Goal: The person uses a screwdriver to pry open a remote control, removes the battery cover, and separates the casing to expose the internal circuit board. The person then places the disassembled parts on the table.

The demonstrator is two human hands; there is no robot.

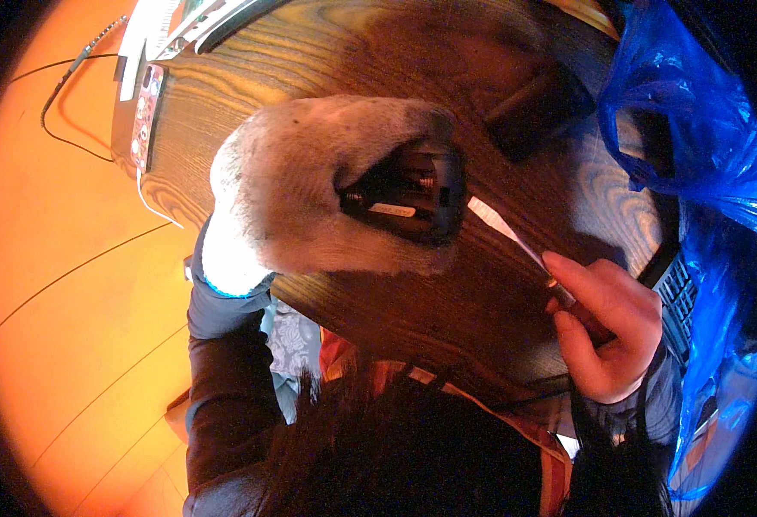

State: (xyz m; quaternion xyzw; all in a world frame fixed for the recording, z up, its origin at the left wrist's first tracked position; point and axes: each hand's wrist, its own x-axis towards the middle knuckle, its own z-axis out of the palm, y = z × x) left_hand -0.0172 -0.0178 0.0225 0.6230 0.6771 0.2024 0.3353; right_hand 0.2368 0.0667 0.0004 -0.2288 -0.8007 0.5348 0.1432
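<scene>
A pale, fuzzy plush piece [309, 185] fills the middle of the view, above the wooden table. At its right end is an opening with a black plastic compartment [447, 202] inside, where coil springs and a small pale label show. My left forearm [227, 327], in a dark sleeve, runs up to the plush piece's lower left end. The fingers of that hand do not show. To the right, my right hand [615, 323] pinches a slim tool with a flat silvery blade [503, 226] between thumb and fingers. The blade's tip points up and left, close to the compartment's edge.
Under it all lies a dark wood-grained table [378, 52]. A phone in a patterned case [144, 121] with a white cable lies at its left edge. At the right hangs a blue plastic bag [688, 103]. A dark block-like object [538, 112] lies farther back, in shadow.
</scene>
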